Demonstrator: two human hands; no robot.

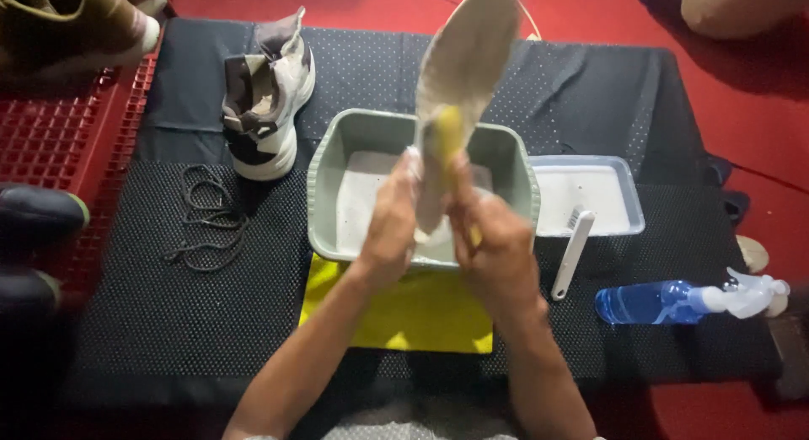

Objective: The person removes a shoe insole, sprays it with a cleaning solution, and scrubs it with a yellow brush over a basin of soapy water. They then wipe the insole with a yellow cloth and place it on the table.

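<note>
Head view: both hands — left hand (389, 225), right hand (497, 246) — clasp an upright insole (466, 65) above the green basin (324, 195). Right fingers also pinch a yellow sponge (447, 132) — open mat lies leftward.

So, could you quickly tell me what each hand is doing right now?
Left hand: gripping the insole.
Right hand: closed on a yellow brush.

One package-type item is visible – a spray bottle (674, 301) lying on its side on the black mat, at the right edge, just beyond the white brush. Body: clear blue plastic, cylindrical. Head: white trigger sprayer, pointing right. No label is discernible on it – no signs or screens appear.
</note>
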